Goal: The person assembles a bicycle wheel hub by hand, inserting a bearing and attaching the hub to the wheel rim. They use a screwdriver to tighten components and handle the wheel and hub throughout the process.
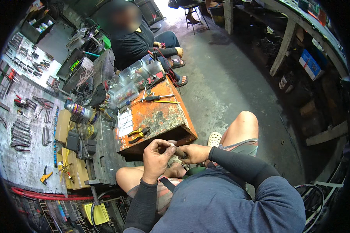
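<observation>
My left hand (156, 160) is closed in a pinch, its thumb and fingers pressed together before my lap. A small pale bit shows at its fingertips, too small to name. My right hand (195, 153) meets it from the right, fingers curled inward. What lies between the two hands is mostly hidden by the fingers. Just beyond them stands a worn orange box-like bench (163, 120). On its top, closest to my left hand, are yellow-and-black pliers (139, 134). A screwdriver (153, 98) with a dark handle lies farther back, beside a yellow pencil-like stick (166, 102).
Clear plastic bins (126, 95) of small parts crowd the bench's far end. A seated person (138, 44) is beyond them. Tools hang on the pale board (35, 116) at left; a hammer (93, 185) stands nearer. Wooden shelving (284, 46) lines the right side.
</observation>
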Demonstrator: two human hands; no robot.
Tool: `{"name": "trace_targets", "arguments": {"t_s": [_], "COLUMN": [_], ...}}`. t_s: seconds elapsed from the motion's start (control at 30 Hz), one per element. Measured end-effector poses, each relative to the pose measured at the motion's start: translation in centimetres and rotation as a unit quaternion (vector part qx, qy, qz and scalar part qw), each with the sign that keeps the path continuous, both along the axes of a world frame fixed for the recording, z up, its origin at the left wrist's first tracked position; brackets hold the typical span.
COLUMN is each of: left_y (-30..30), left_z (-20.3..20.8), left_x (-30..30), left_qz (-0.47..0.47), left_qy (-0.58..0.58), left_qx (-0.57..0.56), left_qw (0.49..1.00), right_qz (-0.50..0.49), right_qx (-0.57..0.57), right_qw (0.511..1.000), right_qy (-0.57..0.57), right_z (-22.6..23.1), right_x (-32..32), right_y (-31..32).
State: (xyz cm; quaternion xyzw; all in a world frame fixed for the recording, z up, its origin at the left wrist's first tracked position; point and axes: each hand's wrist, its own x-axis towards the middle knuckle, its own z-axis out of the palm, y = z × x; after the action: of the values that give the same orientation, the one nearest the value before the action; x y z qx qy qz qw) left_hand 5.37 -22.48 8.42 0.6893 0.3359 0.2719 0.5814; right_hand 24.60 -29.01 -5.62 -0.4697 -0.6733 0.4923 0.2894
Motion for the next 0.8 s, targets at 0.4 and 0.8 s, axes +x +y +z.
{"name": "trace_targets", "arguments": {"t_s": [0.4, 0.8], "left_y": [-0.9, -1.1], "left_z": [-0.3, 0.3], "left_x": [-0.5, -1.2], "left_qz": [0.016, 0.013], "left_qy": [-0.037, 0.009], "left_qx": [-0.037, -0.041], "left_qw": [0.999, 0.999], "right_qz": [-0.017, 0.013], "right_qx": [0.001, -0.036], "right_qw": [1.0, 0.999], "right_qy": [0.018, -0.001], "right_z": [-2.8, -2.1], "right_x": [-0.3, -0.5], "right_y": [-1.4, -1.0]}}
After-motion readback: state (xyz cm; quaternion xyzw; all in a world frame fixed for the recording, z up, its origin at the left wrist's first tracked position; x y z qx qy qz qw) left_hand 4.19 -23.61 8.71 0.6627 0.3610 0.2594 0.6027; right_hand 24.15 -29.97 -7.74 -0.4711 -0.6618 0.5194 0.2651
